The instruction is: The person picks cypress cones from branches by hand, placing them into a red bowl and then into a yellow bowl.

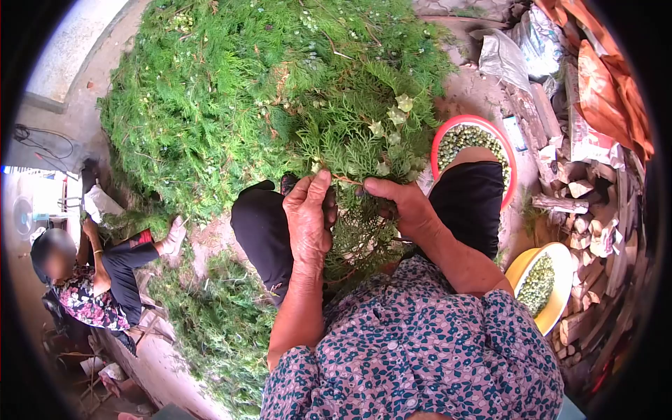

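Between my knees I hold a green arborvitae branch with scale-like leaves and pale, pointed cones. My left hand is closed, thumb and fingers pinched at the branch's brown stem beside a small yellowish cone. On the other side, my right hand grips the same stem between thumb and curled fingers; part of those fingers is hidden. A large heap of cut green branches lies in front of me, beyond the held branch.
By my right knee stands a red-rimmed basin of green cones. A yellow basin with more cones sits farther back, near stacked firewood. More branches lie at left, where another person sits.
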Tool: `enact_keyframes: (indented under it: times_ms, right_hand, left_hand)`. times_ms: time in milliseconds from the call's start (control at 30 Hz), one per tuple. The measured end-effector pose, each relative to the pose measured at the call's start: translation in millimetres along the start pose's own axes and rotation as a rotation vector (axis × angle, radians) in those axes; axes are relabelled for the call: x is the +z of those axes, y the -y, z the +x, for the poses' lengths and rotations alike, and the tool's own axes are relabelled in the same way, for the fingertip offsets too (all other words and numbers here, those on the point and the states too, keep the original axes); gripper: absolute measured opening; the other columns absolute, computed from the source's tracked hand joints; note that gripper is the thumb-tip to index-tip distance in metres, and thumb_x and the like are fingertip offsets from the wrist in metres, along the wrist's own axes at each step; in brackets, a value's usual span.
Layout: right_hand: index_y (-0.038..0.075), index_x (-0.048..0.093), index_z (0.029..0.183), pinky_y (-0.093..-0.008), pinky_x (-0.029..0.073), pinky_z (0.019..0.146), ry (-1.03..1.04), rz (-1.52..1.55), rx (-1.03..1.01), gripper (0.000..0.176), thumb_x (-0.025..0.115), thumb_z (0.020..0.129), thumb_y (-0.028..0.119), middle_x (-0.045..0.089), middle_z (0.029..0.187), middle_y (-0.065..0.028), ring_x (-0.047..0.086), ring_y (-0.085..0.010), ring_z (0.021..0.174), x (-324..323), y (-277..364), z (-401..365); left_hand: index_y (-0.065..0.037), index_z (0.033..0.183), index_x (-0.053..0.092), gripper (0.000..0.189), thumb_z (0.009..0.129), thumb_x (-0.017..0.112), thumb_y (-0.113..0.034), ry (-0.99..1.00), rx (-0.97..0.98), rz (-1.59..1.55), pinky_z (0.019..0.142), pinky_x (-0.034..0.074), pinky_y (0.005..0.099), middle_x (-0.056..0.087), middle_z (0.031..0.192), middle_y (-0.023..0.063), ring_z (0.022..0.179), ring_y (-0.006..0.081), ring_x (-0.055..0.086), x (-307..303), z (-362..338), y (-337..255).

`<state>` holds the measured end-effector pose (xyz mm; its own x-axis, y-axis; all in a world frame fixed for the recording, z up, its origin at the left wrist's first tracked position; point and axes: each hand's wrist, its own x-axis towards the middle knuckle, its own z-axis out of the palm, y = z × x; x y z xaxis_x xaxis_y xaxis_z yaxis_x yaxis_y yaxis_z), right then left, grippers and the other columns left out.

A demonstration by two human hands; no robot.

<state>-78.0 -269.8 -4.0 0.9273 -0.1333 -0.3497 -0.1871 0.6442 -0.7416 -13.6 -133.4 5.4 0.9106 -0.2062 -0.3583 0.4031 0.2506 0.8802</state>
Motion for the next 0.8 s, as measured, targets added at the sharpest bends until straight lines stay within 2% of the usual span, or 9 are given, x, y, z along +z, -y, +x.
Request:
enact_keyframes:
  times_ms: [167,233,400,533,600,667,733,767,800]
  right_hand:
    - [0.008,0.060,0.095,-0.0214,0.039,0.056,-0.066,0.022,0.114,0.028,0.065,0.073,0.023,0.061,0.085,0.0014,0.053,-0.0077,0.073,-3,-2,-1]
    - [0.008,0.060,0.095,-0.0216,0.039,0.055,-0.057,0.027,0.119,0.027,0.065,0.073,0.023,0.061,0.083,0.0015,0.054,-0.0077,0.072,-1,2,-4]
    - [0.009,0.061,0.093,-0.0218,0.039,0.055,-0.054,0.062,0.100,0.025,0.065,0.072,0.021,0.061,0.081,0.0016,0.054,-0.0081,0.070,1,-2,-3]
    - [0.009,0.061,0.094,-0.0214,0.039,0.054,-0.047,0.086,0.087,0.025,0.066,0.072,0.019,0.061,0.083,0.0008,0.055,-0.0089,0.069,-1,-10,-1]
    - [0.008,0.061,0.094,-0.0216,0.040,0.053,-0.056,0.089,0.081,0.024,0.066,0.072,0.018,0.061,0.083,0.0004,0.055,-0.0092,0.070,0,-10,-2]
    - [0.006,0.060,0.094,-0.0246,0.045,0.058,-0.037,0.143,0.045,0.023,0.064,0.073,0.015,0.061,0.084,-0.0020,0.057,-0.0112,0.072,2,-9,-3]
    - [0.005,0.059,0.096,-0.0262,0.047,0.062,-0.030,0.146,0.000,0.024,0.064,0.074,0.014,0.061,0.085,-0.0033,0.057,-0.0125,0.074,11,-3,-7]
    - [0.003,0.059,0.097,-0.0277,0.048,0.065,-0.025,0.149,-0.041,0.025,0.063,0.074,0.013,0.061,0.087,-0.0045,0.058,-0.0138,0.076,15,0,-10]
    - [0.003,0.059,0.097,-0.0277,0.048,0.065,-0.023,0.150,-0.041,0.025,0.063,0.074,0.013,0.061,0.087,-0.0045,0.058,-0.0138,0.076,17,2,-12]
  left_hand:
    - [-0.008,0.077,0.053,0.020,0.078,0.065,-0.023,0.088,-0.024,-0.193,0.037,0.028,0.0181,0.045,0.060,-0.0013,0.045,0.0062,0.038,-3,-1,2]
    - [-0.009,0.077,0.050,0.021,0.079,0.063,-0.024,0.126,-0.117,-0.256,0.037,0.028,0.0181,0.044,0.061,-0.0008,0.046,0.0065,0.037,-5,-1,4]
    - [-0.009,0.078,0.048,0.019,0.082,0.057,-0.026,0.117,-0.103,-0.219,0.037,0.028,0.0181,0.044,0.062,-0.0005,0.047,0.0068,0.037,-6,-4,10]
    - [-0.009,0.080,0.049,0.018,0.082,0.057,-0.025,0.059,-0.182,-0.323,0.037,0.029,0.0180,0.047,0.069,-0.0005,0.052,0.0056,0.039,-8,-4,14]
    - [-0.009,0.079,0.049,0.017,0.082,0.057,-0.025,0.017,-0.138,-0.289,0.037,0.029,0.0183,0.047,0.071,-0.0004,0.053,0.0057,0.040,-3,-8,9]
    - [-0.010,0.077,0.048,0.019,0.083,0.057,-0.026,0.006,-0.088,-0.229,0.037,0.029,0.0191,0.046,0.067,-0.0006,0.051,0.0057,0.039,-3,-12,10]
    - [-0.010,0.075,0.047,0.022,0.083,0.057,-0.027,0.009,0.123,-0.049,0.037,0.029,0.0202,0.043,0.060,-0.0015,0.046,0.0062,0.037,-4,-15,13]
    - [-0.010,0.072,0.047,0.025,0.084,0.056,-0.030,-0.010,0.152,-0.064,0.037,0.029,0.0209,0.038,0.053,-0.0029,0.041,0.0066,0.034,0,-15,11]
    - [-0.010,0.072,0.047,0.025,0.084,0.056,-0.030,-0.011,0.153,-0.064,0.037,0.029,0.0209,0.038,0.053,-0.0029,0.041,0.0066,0.034,3,-15,9]
